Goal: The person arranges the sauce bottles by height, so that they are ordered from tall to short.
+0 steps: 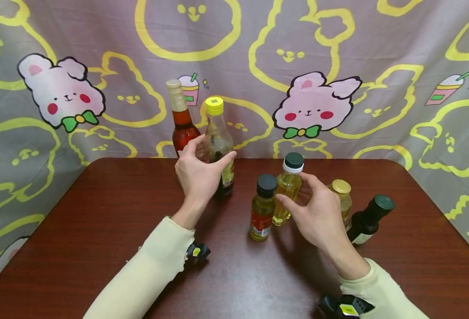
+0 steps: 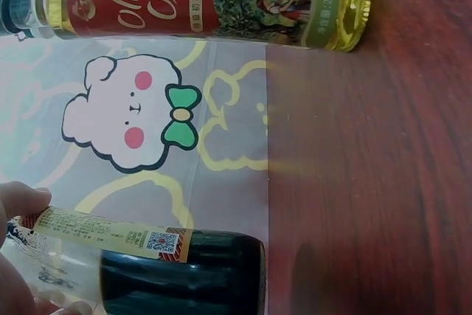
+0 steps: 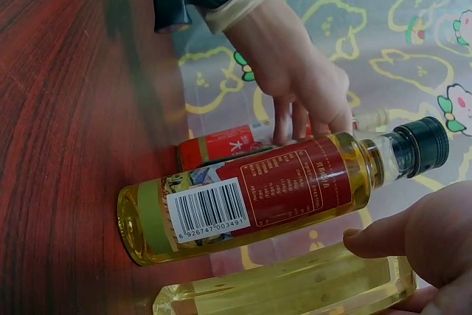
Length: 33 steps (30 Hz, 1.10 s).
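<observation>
My left hand (image 1: 197, 173) grips the yellow-capped glass bottle (image 1: 227, 173) of dark liquid near the table's back edge. In the left wrist view, the thumb lies along that bottle's label (image 2: 110, 234). Close behind my left fingers stands a bottle of red-brown liquid (image 1: 183, 133) with a cream top. My right hand (image 1: 319, 212) holds a faceted bottle of pale yellow oil (image 1: 288, 186), which has a dark green cap and white collar. Just left of it is an olive oil bottle (image 1: 261, 217) with a red label, its barcode facing the right wrist camera.
Behind my right hand, partly hidden, stands a gold-capped glass bottle (image 1: 342, 188). A dark bottle (image 1: 366, 223) with a green cap is to its right. The brown table (image 1: 110, 212) ends at a patterned curtain (image 1: 250, 26). Each wrist carries a small black camera.
</observation>
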Motion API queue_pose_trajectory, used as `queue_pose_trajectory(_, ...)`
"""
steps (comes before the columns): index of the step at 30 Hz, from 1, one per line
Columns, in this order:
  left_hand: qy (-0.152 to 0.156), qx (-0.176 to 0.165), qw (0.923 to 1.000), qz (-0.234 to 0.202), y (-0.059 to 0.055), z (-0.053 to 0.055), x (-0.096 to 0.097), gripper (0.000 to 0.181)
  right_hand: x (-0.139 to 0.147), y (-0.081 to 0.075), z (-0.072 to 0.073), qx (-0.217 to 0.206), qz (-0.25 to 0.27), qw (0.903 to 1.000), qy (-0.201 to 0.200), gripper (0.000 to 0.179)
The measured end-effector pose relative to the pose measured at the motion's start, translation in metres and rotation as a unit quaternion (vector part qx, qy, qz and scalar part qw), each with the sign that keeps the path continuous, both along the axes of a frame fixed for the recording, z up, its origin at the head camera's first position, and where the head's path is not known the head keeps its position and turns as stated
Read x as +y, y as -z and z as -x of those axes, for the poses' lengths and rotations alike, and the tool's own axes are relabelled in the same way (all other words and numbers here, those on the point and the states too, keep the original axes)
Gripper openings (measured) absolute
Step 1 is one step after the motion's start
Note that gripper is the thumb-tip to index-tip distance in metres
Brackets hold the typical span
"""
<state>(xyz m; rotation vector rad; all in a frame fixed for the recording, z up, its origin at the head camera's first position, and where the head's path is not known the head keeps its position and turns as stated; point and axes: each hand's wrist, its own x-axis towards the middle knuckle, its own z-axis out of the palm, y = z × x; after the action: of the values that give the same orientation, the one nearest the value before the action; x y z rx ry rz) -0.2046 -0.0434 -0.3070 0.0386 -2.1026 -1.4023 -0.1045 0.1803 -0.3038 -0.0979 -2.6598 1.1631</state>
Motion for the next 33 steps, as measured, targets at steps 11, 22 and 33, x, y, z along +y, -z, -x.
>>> queue_pose_trajectory(11,-0.036,0.012,0.9992,-0.009,0.003,0.009,0.010,0.075,-0.002,0.001,0.001,0.003,-0.007,1.0000,-0.004,0.071)
queue_pose_trajectory(22,-0.059,0.021,0.9978,-0.022,0.009,0.015,0.015,0.074,-0.004,0.001,0.001,0.009,-0.013,0.9998,-0.008,0.070)
queue_pose_trajectory(33,-0.062,0.018,0.9976,-0.025,0.014,0.020,0.025,0.073,-0.001,0.001,-0.003,0.017,-0.011,0.9998,-0.005,0.069)
